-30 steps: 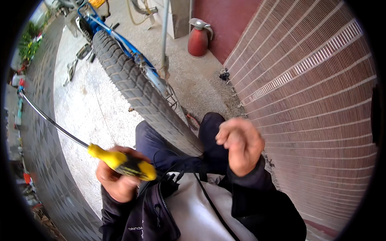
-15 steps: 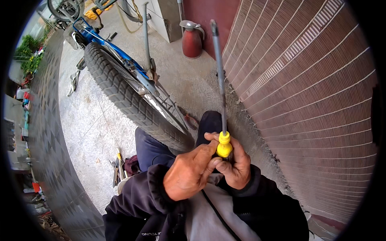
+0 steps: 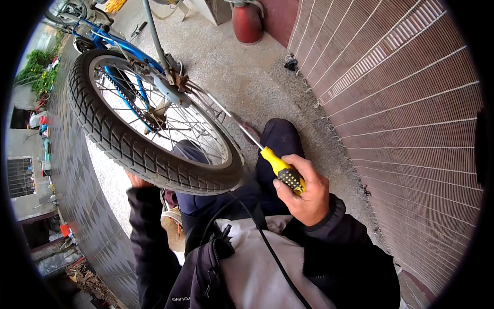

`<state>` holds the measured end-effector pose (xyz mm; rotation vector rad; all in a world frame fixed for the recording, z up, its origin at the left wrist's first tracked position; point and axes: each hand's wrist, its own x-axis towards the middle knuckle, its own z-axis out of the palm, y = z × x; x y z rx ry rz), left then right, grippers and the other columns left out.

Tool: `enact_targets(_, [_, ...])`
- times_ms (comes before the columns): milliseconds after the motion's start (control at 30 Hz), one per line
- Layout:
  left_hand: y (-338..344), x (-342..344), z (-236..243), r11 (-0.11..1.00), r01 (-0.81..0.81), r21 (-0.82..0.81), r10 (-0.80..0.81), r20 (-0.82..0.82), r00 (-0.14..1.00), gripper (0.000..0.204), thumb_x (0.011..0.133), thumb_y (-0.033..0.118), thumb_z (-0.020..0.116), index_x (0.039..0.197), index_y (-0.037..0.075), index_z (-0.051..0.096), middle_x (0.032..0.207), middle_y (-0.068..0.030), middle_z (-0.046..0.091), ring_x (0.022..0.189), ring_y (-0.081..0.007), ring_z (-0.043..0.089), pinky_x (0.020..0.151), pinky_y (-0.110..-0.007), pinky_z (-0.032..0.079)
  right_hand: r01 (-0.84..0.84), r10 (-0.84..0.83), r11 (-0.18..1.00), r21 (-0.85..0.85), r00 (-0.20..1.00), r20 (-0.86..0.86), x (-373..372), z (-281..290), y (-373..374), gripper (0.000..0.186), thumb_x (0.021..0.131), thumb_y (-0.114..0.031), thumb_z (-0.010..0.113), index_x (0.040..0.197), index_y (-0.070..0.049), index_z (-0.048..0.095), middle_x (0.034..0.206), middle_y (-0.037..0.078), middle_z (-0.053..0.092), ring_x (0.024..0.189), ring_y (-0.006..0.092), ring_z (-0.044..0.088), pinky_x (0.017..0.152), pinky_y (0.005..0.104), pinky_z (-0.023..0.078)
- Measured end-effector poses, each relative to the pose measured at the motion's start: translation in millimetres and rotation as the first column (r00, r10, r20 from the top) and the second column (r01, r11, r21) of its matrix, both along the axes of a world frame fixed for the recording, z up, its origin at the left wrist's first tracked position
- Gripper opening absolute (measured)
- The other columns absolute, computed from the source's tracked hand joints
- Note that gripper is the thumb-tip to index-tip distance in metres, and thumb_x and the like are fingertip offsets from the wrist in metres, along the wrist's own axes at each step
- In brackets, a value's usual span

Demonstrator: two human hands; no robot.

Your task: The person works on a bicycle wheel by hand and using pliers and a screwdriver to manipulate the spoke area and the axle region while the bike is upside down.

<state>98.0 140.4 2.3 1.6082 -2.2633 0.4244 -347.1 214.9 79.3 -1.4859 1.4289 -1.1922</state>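
Note:
My right hand [image 3: 309, 194] is closed around the yellow and black handle of a screwdriver [image 3: 275, 160]. Its long metal shaft points up and left, toward the fork end and rusty bracket [image 3: 176, 82] at the middle of the bicycle wheel [image 3: 170, 167]. Whether the tip touches there I cannot tell. The wheel, with a black knobbly tyre and wire spokes, stands tilted between my knees. At the tyre's lower left edge is my left hand [image 3: 138, 180], mostly hidden behind the tyre, its fingers out of sight. Farther back, the blue bicycle frame [image 3: 135, 51] runs up and left.
A ribbed brown mat with white cords [image 3: 401, 118] hangs along the right. A red jug [image 3: 247, 23] stands at the back by the wall. Near it, a dark-handled tool [image 3: 138, 30] lies on the concrete floor. Beside my left leg sits a round container [image 3: 172, 226].
My hands have come apart: the left went to the tyre, while the right keeps the screwdriver, now swung down toward the wheel's middle. The wheel shows more of its side.

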Motion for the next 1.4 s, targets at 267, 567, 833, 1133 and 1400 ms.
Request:
enact_targets(267, [-80.7, -53.7, -15.9, 0.902, -0.006, 0.433, 0.432, -0.900, 0.049, 0.060, 0.099, 0.049, 0.036, 0.122, -0.004, 0.054, 0.115, -0.0173, 0.062, 0.099, -0.0228, 0.061, 0.086, -0.036, 0.049, -0.070, 0.069, 0.989, -0.131, 0.998, -0.009, 12.2, -5.2, -15.4, 0.041, 0.076, 0.002, 0.071, 0.115, 0.002, 0.059, 0.097, 0.015, 0.065, 0.081, 0.0255, 0.067, 0.072, 0.0316, 0.054])
enact_targets(567, [-96.0, -48.6, -33.8, 0.901, -0.228, 0.368, 0.411, -0.892, 0.187, 0.060, 0.099, 0.050, 0.036, 0.113, -0.005, 0.057, 0.102, -0.0157, 0.063, 0.090, -0.0218, 0.061, 0.080, -0.034, 0.048, -0.062, 0.061, 0.992, -0.111, 0.998, -0.017, 23.8, -7.1, -17.0, 0.040, 0.076, 0.003, 0.071, 0.113, 0.002, 0.059, 0.096, 0.016, 0.065, 0.082, 0.0251, 0.066, 0.072, 0.0315, 0.052])
enact_targets(833, [-105.0, -49.6, -46.1, 0.893, -0.286, 0.348, 0.413, -0.886, 0.211, 0.061, 0.099, 0.050, 0.036, 0.104, -0.005, 0.060, 0.091, -0.0143, 0.064, 0.082, -0.0209, 0.062, 0.075, -0.032, 0.048, -0.040, 0.038, 0.995, -0.096, 0.999, -0.026, 27.6, -7.6, -15.7, 0.039, 0.076, 0.003, 0.071, 0.112, 0.002, 0.059, 0.096, 0.015, 0.065, 0.082, 0.0251, 0.066, 0.072, 0.0313, 0.052])
enact_targets(1133, [-110.3, -43.8, -48.7, 0.883, -0.337, 0.327, 0.415, -0.879, 0.234, 0.064, 0.099, 0.051, 0.036, 0.095, -0.006, 0.064, 0.078, -0.0127, 0.066, 0.072, -0.0199, 0.062, 0.069, -0.030, 0.047, -0.036, 0.034, 0.997, -0.072, 0.999, -0.040, 31.6, -4.2, -14.0, 0.040, 0.075, 0.002, 0.072, 0.112, 0.001, 0.059, 0.095, 0.014, 0.064, 0.082, 0.0261, 0.066, 0.073, 0.0318, 0.052])
enact_targets(1400, [-111.1, -43.6, -51.7, 0.878, -0.359, 0.317, 0.416, -0.876, 0.243, 0.066, 0.098, 0.051, 0.037, 0.089, -0.007, 0.066, 0.070, -0.0117, 0.066, 0.067, -0.0194, 0.062, 0.066, -0.029, 0.047, 0.069, -0.079, 0.989, -0.131, 0.994, -0.077, 35.9, 5.1, -16.6, 0.037, 0.075, 0.000, 0.073, 0.109, 0.001, 0.059, 0.093, 0.012, 0.062, 0.082, 0.0232, 0.064, 0.076, 0.0299, 0.051])
